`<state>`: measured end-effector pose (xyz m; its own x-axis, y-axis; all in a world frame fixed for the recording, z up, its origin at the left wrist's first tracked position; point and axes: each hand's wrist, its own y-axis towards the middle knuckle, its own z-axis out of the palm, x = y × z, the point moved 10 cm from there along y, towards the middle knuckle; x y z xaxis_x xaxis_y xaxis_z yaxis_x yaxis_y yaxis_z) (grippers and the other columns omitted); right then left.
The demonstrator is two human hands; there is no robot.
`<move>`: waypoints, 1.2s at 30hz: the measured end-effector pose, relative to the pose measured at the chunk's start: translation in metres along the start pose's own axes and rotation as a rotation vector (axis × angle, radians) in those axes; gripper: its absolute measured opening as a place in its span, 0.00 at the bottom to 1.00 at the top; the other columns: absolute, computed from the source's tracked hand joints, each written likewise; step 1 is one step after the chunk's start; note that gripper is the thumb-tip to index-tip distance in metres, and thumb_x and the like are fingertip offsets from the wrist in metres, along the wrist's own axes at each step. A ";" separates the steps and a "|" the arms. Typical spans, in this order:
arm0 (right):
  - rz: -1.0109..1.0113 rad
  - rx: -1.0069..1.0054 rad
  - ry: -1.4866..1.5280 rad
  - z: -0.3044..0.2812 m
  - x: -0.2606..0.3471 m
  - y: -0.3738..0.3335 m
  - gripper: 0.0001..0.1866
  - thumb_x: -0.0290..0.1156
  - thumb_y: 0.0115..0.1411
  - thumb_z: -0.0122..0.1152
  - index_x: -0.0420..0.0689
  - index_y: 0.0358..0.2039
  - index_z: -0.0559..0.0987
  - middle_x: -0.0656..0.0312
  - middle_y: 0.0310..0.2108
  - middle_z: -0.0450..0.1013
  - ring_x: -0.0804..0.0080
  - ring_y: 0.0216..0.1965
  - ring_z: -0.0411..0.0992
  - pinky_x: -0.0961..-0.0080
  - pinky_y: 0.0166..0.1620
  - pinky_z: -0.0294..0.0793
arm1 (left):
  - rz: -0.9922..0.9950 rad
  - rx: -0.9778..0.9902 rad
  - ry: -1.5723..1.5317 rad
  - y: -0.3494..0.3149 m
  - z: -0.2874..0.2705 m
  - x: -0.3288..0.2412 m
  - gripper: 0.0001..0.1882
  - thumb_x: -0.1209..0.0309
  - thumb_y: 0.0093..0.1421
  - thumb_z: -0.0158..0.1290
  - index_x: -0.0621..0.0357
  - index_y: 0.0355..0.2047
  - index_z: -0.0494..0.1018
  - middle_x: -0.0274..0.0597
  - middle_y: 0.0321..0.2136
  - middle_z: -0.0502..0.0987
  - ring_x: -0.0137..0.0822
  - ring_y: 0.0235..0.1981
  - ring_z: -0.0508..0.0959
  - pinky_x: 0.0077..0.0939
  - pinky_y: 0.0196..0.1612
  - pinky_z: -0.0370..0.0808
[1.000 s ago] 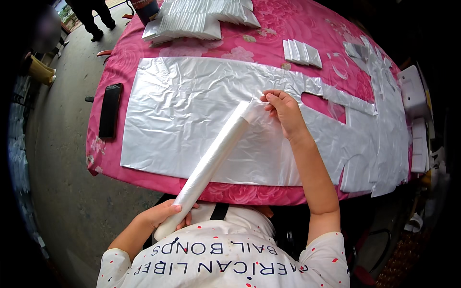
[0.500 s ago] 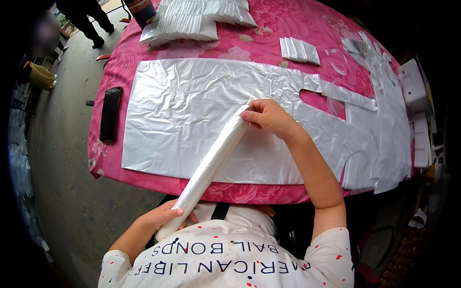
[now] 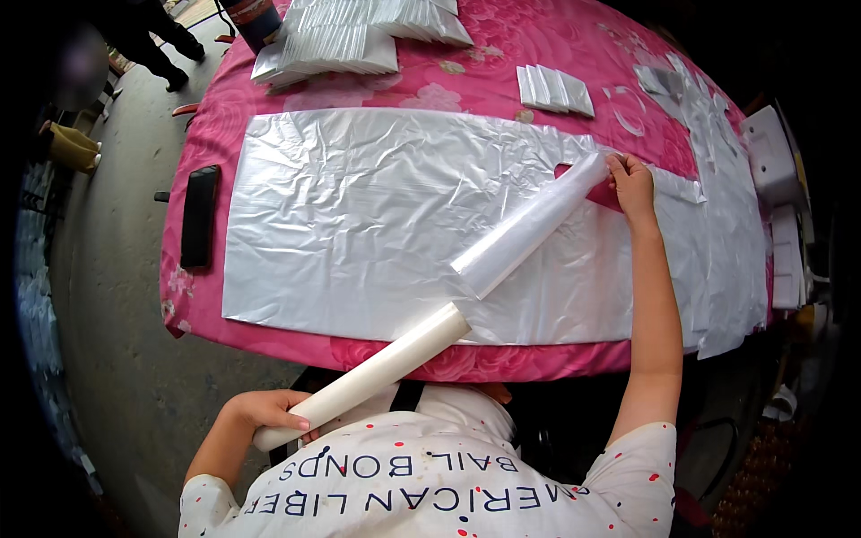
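Across the tabletop, from nine o'clock round to three on a dial centred in the view, spread a pink floral tablecloth (image 3: 583,45). Over much of it lay crinkled silvery plastic sheeting (image 3: 332,233), and a pile of folded plastic packets (image 3: 332,52) sat between eleven and twelve. A glossy white roll (image 3: 381,366) stretched from seven o'clock up to the table's near edge, its long axis pointing to two. Beyond its far end, a translucent plastic sleeve (image 3: 534,222) slanted over the sheeting, its axis tilted nearer one-thirty. Roll and sleeve stood nearly in line but apart, the sleeve's lower end just off the roll's tip toward twelve; that gap fell about midway between the hands. The left hand (image 3: 269,412), at seven, grasped the roll's near end, thumb on top. The right hand (image 3: 635,188), at two and nearer the sleeve, pinched the sleeve's far end. Whether the sleeve touched the sheeting, I could not tell. A black smartphone (image 3: 200,218) lay near ten, and a short row of packets (image 3: 556,92) at one.
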<state>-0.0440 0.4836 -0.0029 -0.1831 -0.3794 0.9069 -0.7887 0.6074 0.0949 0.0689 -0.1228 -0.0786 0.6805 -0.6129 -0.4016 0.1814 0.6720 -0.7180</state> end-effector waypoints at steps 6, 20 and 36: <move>-0.033 0.161 0.129 0.070 0.029 -0.018 0.08 0.32 0.58 0.57 0.39 0.29 0.76 0.72 0.19 0.66 0.88 0.21 0.61 0.88 0.24 0.60 | 0.168 -0.135 1.037 0.017 0.031 -0.134 0.29 0.56 0.46 0.63 0.61 0.44 0.71 0.47 0.35 0.77 0.44 0.37 0.77 0.32 0.40 0.72; -0.089 0.409 0.131 0.154 0.064 -0.024 0.08 0.32 0.57 0.59 0.39 0.30 0.77 0.71 0.21 0.70 0.86 0.22 0.64 0.86 0.27 0.65 | 1.279 -0.415 1.860 0.053 0.114 -0.215 0.28 0.51 0.50 0.55 0.60 0.43 0.70 0.46 0.46 0.69 0.42 0.49 0.68 0.37 0.53 0.64; -0.525 0.555 -0.208 0.160 0.167 -0.152 0.23 0.35 0.51 0.62 0.42 0.48 0.73 0.54 0.43 0.70 0.57 0.46 0.67 0.68 0.50 0.66 | 0.891 -0.628 1.958 0.091 0.111 -0.166 0.45 0.37 0.56 0.34 0.67 0.58 0.57 0.52 0.60 0.56 0.45 0.63 0.54 0.43 0.64 0.45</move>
<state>-0.0489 0.2162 0.0680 0.2311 -0.6760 0.6997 -0.9699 -0.1030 0.2208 0.0517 0.0864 -0.0142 -0.9658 -0.1150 -0.2326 -0.1270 0.9912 0.0371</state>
